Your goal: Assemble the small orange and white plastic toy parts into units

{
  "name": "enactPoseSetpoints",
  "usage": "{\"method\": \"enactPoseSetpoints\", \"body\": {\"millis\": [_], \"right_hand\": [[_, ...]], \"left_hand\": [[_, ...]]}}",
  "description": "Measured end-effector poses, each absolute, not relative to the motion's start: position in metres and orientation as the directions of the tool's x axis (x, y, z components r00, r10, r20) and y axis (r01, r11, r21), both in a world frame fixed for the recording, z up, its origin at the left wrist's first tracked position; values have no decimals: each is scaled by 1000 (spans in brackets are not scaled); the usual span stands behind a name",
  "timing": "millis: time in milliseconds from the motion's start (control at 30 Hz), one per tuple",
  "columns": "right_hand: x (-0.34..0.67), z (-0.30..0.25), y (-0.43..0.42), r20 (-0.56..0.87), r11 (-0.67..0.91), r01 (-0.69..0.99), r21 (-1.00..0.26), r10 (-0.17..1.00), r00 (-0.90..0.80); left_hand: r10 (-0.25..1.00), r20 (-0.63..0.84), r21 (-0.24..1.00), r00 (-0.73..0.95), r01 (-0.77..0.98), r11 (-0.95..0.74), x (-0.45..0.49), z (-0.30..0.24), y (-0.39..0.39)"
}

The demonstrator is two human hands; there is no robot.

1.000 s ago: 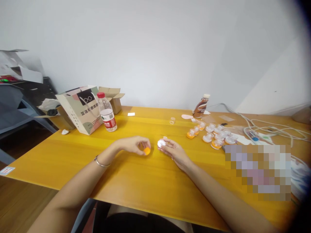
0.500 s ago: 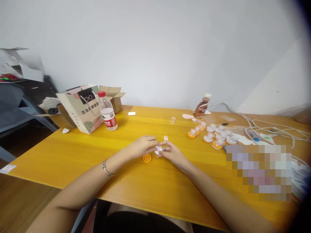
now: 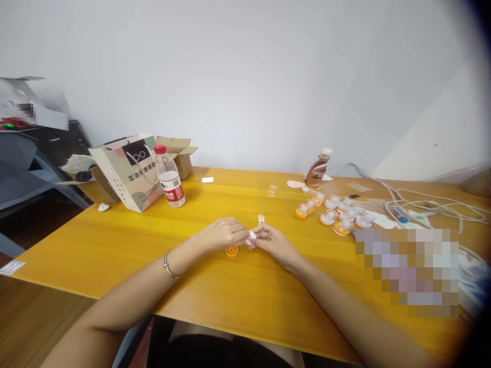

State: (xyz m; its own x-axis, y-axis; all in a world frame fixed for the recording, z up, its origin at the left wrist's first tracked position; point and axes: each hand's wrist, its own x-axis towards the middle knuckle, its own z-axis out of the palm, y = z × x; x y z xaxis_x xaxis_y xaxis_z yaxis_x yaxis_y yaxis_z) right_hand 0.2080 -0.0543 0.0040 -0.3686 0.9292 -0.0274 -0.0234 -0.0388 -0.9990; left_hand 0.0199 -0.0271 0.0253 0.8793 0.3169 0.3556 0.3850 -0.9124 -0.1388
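A clear water bottle (image 3: 169, 183) with a red cap stands upright on the table, holding clear water, and beside it leans a printed paper bag (image 3: 121, 174) with a cardboard box (image 3: 182, 166) just behind. Farther right stands a bottle of brown drink (image 3: 317, 169), its level hard to judge, above a cluster of small clear cups on orange bases (image 3: 337, 217), with one loose clear cup (image 3: 272, 190) nearer the wall. The person's left hand (image 3: 222, 234) and right hand (image 3: 275, 244) meet near the middle of the table, fingers curled inward, and a small white piece (image 3: 251, 237) is pinched between the fingertips (image 3: 245, 232) of both, mostly hidden by them. An orange cap (image 3: 231, 251) lies on the table just below the left hand, not touching it, and a tiny white perforated disc (image 3: 261, 219) sits just beyond the right hand's fingers. A bracelet (image 3: 168, 265) circles the left wrist. The yellow wooden table (image 3: 115, 260) runs along a white wall (image 3: 238, 87), with tangled white cables (image 3: 433, 202) at its right end and a pixelated patch (image 3: 406, 272) covering part of that side. A second cardboard box (image 3: 100, 186) sits off the table's left end, near a gray chair (image 3: 23, 168).
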Motion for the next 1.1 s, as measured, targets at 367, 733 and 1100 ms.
{"method": "enactPoseSetpoints", "body": {"millis": [367,733,1100], "right_hand": [[206,7,-54,-21,-39,-43,-998,936,-351],[210,2,-49,-30,-58,-86,-995,954,-298],[211,3,-46,-59,-107,-295,-950,985,-165]], "left_hand": [[683,351,699,640,306,-646,27,18,-24],[794,94,661,601,558,-501,11,40,-25],[632,-45,851,774,361,-381,2,51,-23]]}}
